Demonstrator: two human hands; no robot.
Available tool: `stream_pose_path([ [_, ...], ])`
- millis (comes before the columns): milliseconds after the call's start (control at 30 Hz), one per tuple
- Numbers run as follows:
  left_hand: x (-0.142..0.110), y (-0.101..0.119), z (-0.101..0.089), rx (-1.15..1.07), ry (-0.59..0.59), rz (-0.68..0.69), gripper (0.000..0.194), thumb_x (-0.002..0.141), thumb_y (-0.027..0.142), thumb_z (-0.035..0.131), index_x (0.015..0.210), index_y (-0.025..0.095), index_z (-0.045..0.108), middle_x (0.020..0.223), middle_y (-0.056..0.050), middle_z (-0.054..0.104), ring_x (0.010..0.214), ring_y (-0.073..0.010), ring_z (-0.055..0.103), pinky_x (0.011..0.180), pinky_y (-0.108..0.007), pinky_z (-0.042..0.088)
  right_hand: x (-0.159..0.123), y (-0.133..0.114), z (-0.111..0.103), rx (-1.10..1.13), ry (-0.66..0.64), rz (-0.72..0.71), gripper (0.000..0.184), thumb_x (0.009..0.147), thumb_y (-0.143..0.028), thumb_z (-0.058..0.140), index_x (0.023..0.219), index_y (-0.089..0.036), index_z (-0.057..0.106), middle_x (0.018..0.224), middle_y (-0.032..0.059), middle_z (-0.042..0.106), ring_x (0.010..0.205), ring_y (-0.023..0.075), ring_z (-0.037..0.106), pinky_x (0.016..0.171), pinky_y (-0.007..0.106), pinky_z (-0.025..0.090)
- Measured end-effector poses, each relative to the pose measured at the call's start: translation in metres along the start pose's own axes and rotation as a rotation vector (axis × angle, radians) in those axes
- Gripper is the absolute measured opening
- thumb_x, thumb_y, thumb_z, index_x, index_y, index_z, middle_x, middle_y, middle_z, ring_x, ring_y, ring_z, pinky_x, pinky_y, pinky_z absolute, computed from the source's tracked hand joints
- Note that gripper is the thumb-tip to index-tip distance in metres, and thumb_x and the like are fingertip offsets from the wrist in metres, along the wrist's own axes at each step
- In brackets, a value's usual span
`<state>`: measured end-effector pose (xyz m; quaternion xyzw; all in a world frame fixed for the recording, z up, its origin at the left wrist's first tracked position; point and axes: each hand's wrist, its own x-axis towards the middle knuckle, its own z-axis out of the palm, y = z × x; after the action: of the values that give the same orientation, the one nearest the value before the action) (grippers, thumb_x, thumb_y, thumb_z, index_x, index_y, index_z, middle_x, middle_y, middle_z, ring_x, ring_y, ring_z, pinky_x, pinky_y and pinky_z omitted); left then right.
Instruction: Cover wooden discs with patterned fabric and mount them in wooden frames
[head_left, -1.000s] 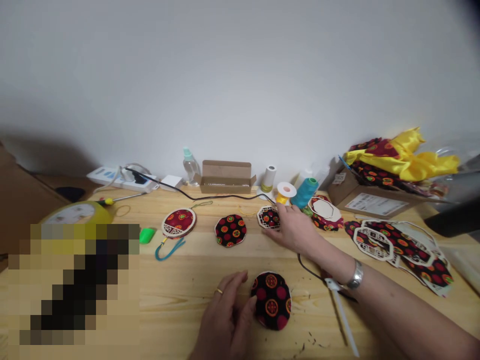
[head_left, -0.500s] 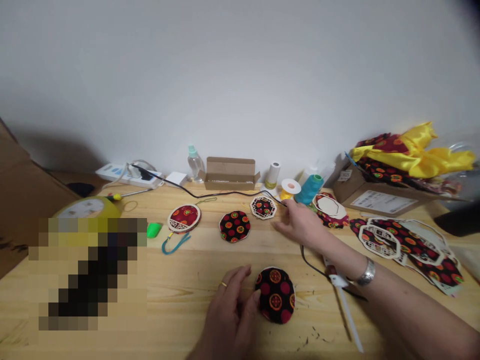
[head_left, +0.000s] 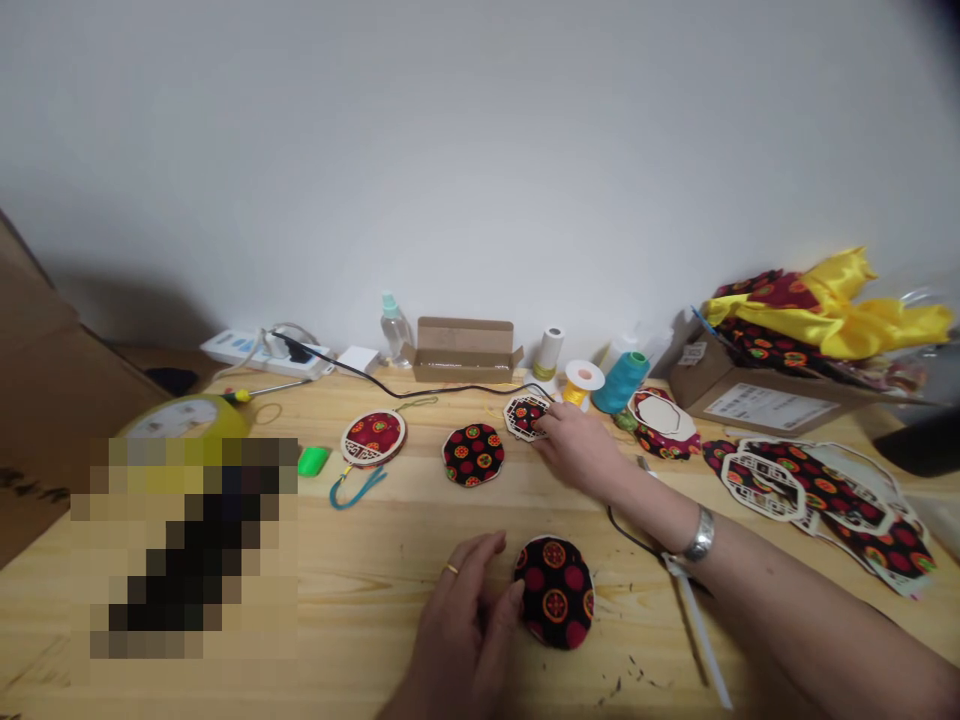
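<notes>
A round padded disc (head_left: 555,592) in black patterned fabric lies on the wooden table. Beside it rests my left hand (head_left: 469,620), open, its thumb at the disc's left edge and a gold ring on one finger. Farther back, my right hand (head_left: 581,445) has its fingers closed on the right edge of an octagonal lattice-framed fabric piece (head_left: 523,414), partly covering it. To the left of that piece is another scalloped fabric disc (head_left: 473,455). A round framed pendant (head_left: 373,438) with a teal cord sits farther left.
Behind stand thread spools (head_left: 621,382), an open cardboard box (head_left: 465,350) and a spray bottle (head_left: 393,328). A black cord crosses the table and passes under my right arm near a white-handled tool (head_left: 701,630). Frames and fabric (head_left: 810,490) lie right, below a fabric-filled box (head_left: 765,390).
My right hand has moved left from beside the octagonal piece onto its right edge. My left hand stays by the round disc. The view has shifted slightly.
</notes>
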<state>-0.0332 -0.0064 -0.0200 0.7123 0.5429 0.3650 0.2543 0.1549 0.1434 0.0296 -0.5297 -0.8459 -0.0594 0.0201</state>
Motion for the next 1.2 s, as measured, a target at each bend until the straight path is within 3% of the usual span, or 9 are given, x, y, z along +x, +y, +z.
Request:
stream_pose_path([
  [200, 0.000, -0.002, 0.000, 0.004, -0.034, -0.004, 0.036, 0.091, 0.030, 0.048, 0.123, 0.014, 0.054, 0.119, -0.016, 0.064, 0.096, -0.0254, 0.068, 0.072, -0.036, 0.060, 0.000, 0.000, -0.005, -0.131, -0.046, -0.149, 0.018, 0.086, -0.009, 0.049, 0.091, -0.013, 0.066, 0.093, 0.0106, 0.063, 0.089, 0.0213, 0.055, 0.074, 0.030, 0.041],
  [400, 0.000, -0.001, 0.000, 0.009, -0.040, 0.005, 0.037, 0.092, 0.030, 0.047, 0.124, 0.013, 0.053, 0.119, -0.017, 0.064, 0.090, -0.0243, 0.069, 0.066, -0.034, 0.059, 0.004, -0.005, -0.007, -0.237, -0.082, -0.290, 0.022, 0.086, -0.007, 0.046, 0.088, -0.012, 0.068, 0.087, 0.0124, 0.063, 0.087, 0.0250, 0.056, 0.067, 0.034, 0.041],
  [733, 0.001, 0.001, 0.000, -0.016, -0.013, -0.015, 0.036, 0.089, 0.030, 0.050, 0.121, 0.014, 0.057, 0.116, -0.016, 0.066, 0.085, -0.0240, 0.070, 0.059, -0.032, 0.059, -0.002, 0.005, 0.001, -0.296, 0.003, -0.270, 0.019, 0.087, -0.008, 0.046, 0.091, -0.010, 0.064, 0.088, 0.0138, 0.063, 0.083, 0.0239, 0.057, 0.067, 0.034, 0.041],
  [967, 0.001, 0.004, -0.001, -0.079, 0.015, -0.063, 0.037, 0.088, 0.034, 0.051, 0.118, 0.013, 0.059, 0.110, -0.015, 0.071, 0.085, -0.0241, 0.071, 0.067, -0.036, 0.060, -0.029, 0.008, -0.015, -0.263, 0.069, -0.265, 0.018, 0.088, -0.008, 0.046, 0.089, -0.012, 0.064, 0.086, 0.0105, 0.063, 0.081, 0.0214, 0.056, 0.069, 0.032, 0.040],
  [1100, 0.003, 0.006, -0.002, -0.236, 0.001, -0.195, 0.037, 0.087, 0.035, 0.052, 0.117, 0.015, 0.062, 0.108, -0.013, 0.072, 0.096, -0.0239, 0.069, 0.083, -0.038, 0.056, -0.056, -0.002, -0.028, -0.247, 0.126, -0.281, 0.019, 0.085, -0.006, 0.046, 0.084, -0.014, 0.063, 0.080, 0.0086, 0.062, 0.074, 0.0213, 0.052, 0.065, 0.034, 0.037],
  [1200, 0.007, 0.015, -0.009, -0.433, -0.045, -0.327, 0.038, 0.087, 0.040, 0.051, 0.115, 0.017, 0.064, 0.108, -0.012, 0.073, 0.086, -0.0207, 0.069, 0.074, -0.033, 0.056, -0.082, -0.017, -0.037, -0.239, 0.177, -0.317, 0.019, 0.083, -0.006, 0.046, 0.080, -0.015, 0.063, 0.072, 0.0077, 0.059, 0.068, 0.0217, 0.049, 0.061, 0.035, 0.033],
])
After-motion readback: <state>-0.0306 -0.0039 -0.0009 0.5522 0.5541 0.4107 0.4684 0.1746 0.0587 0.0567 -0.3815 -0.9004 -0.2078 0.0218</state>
